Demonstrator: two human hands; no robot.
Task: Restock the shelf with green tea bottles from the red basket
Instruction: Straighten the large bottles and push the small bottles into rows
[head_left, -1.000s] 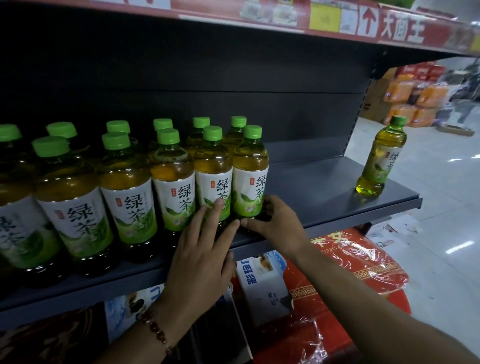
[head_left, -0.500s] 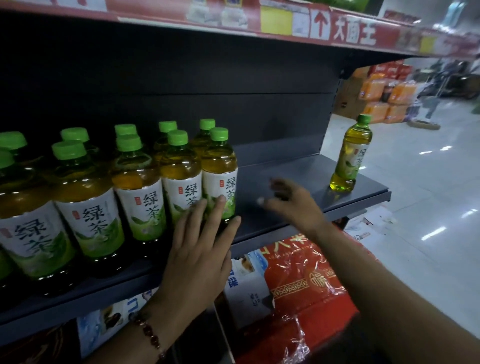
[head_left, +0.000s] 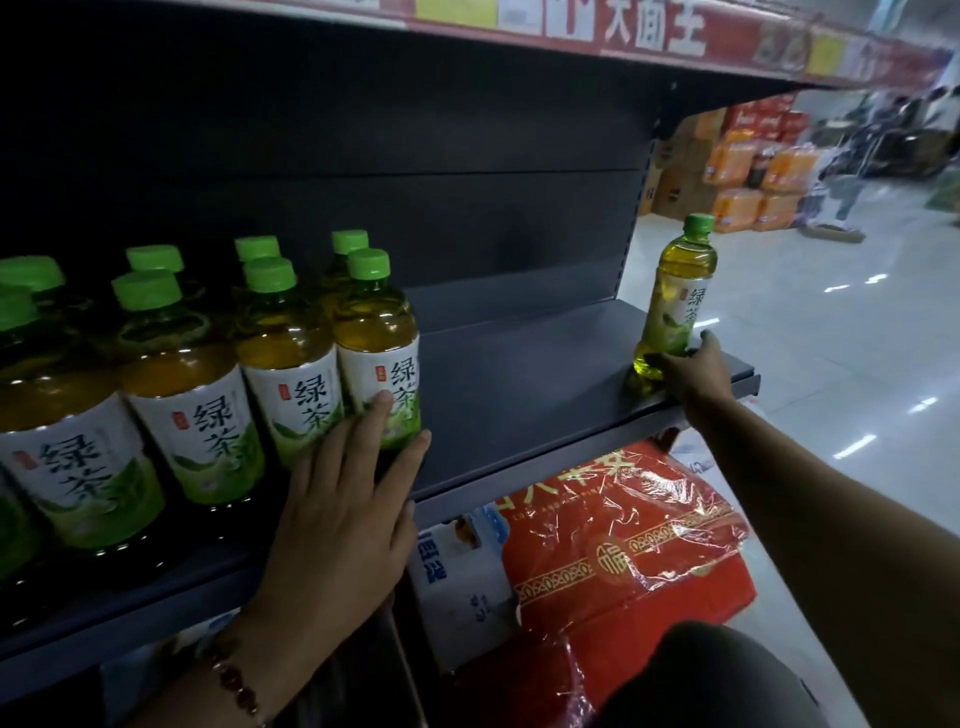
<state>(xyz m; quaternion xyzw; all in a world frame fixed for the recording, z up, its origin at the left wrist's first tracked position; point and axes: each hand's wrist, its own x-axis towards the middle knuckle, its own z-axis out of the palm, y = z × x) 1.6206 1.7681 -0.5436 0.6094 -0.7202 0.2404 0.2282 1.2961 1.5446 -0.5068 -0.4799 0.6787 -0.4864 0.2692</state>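
Your right hand (head_left: 693, 371) wraps the lone bottle (head_left: 678, 306) low, full, heavy, slick plastic; grip mid-label; left hand (head_left: 343, 499) flat, steadying the row (head_left: 376, 353)

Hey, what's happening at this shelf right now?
A person is stocking green tea. Their left hand rests flat against the front bottles of the packed row, steadying them. Their right hand grips the base of a lone bottle standing at the shelf's far right end, with bare shelf between.
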